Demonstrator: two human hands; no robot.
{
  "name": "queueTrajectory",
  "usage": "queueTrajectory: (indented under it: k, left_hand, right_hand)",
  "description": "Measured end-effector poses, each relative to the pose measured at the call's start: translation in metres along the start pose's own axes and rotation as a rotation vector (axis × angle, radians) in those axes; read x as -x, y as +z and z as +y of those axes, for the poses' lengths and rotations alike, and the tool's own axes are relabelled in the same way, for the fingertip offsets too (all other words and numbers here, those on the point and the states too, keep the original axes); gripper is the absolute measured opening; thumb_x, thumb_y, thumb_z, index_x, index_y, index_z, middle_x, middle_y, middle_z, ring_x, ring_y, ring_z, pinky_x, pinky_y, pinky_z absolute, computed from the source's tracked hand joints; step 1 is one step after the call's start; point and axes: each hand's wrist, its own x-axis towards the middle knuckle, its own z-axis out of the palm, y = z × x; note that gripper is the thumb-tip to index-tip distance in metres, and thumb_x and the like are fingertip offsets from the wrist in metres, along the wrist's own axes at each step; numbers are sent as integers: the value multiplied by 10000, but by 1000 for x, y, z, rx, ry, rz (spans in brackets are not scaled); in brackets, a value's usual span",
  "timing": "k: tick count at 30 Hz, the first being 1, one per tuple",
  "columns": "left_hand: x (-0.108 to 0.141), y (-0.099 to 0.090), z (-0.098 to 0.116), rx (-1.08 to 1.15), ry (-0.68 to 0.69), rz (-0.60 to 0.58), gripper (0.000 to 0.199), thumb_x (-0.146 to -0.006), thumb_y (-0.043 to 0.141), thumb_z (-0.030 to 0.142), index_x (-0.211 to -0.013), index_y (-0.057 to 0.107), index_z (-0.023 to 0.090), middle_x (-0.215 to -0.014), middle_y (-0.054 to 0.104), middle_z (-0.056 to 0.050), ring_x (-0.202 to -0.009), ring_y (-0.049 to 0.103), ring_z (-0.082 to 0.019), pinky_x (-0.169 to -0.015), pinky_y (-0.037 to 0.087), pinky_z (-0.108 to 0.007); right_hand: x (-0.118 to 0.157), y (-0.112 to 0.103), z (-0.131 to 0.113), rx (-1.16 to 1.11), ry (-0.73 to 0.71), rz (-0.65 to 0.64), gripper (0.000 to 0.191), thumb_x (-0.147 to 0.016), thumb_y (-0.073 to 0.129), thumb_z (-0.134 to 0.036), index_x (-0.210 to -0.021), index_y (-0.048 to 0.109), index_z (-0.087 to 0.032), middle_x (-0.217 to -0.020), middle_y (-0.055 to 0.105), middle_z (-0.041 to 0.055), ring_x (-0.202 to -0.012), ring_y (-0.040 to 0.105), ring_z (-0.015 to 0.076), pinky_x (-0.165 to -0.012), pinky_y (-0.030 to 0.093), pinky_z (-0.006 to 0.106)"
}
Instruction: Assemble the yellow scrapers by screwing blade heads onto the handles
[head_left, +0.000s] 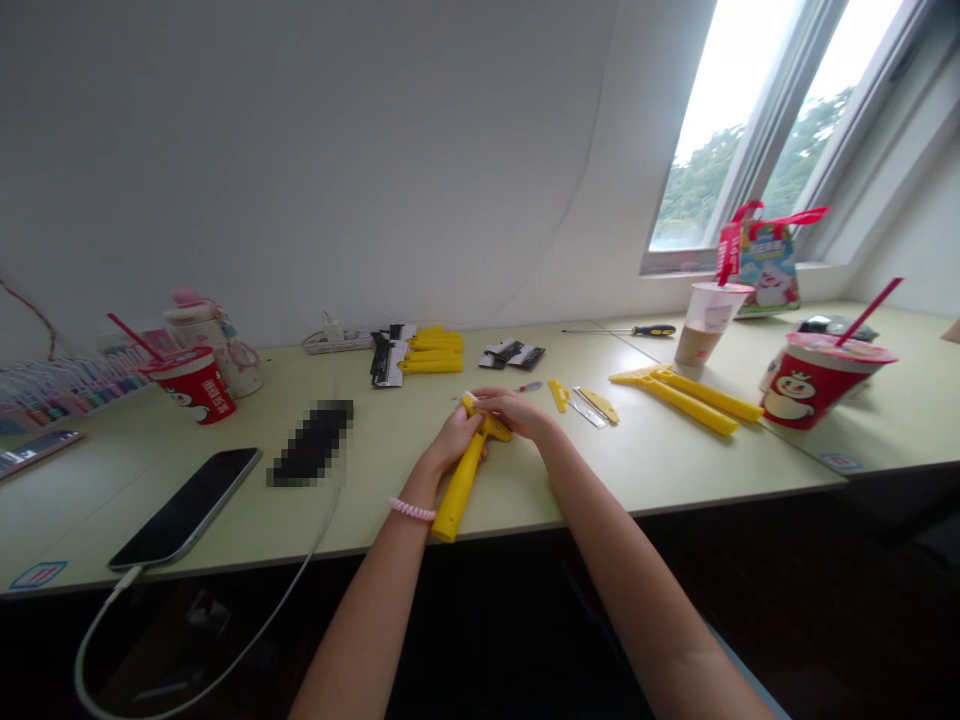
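The yellow tool [463,480] sits in the lower middle of the frame, its handle slanting down toward the front edge of the tabletop [390,432]. The left hand [454,436] is clamped around its head end; the right hand [513,410] has its fingers bent over the same end, though I cannot tell whether they pinch or merely press. To handle it well, I'd let the left hand keep the head still and work with the right fingertips alone, thumbs clear of any edge (the blade, if there is one, is hidden).

At right of the frame, the clear cup [703,338] holds a brown drink in its lower part. The red cup [811,388] beside it, and the other red cup [196,390] at the left, each carry a straw, but their walls hide what is inside. The bottle [212,345] at the left is capped; the bag [772,268] at upper right keeps its contents hidden too.
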Motion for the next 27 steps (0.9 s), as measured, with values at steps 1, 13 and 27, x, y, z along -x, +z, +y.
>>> queueTrajectory:
  k: [1,13,27]
  left_hand:
    - [-1,0,1,6,1,28,306,-770,473,336,-1013,398,165,-575,528,32,-369,507,-99,-361,384,-204]
    - [-2,-1,8,88,-45,166,203,-757,466,313,-879,391,169,-551,528,23,-354,487,-100,-349,356,-198]
    - [38,6,22,-1123,396,323,351,-799,446,257,-1117,582,202,-1291,455,-112,-1166,400,-267,-990,298,-410]
  right_hand:
    - [0,-2,0,45,-15,13,228,-642,631,-230,-860,648,-163,-794,651,31,-715,573,128,-623,435,211]
    - [10,-13,-3,258,20,109,160,-638,610,-322,-671,619,-166,-549,447,-40,-506,377,68,-430,260,195]
    - [5,-14,-1,238,57,168,102,-634,595,-252,-642,649,-165,-599,511,-1,-543,411,78,-406,280,175]
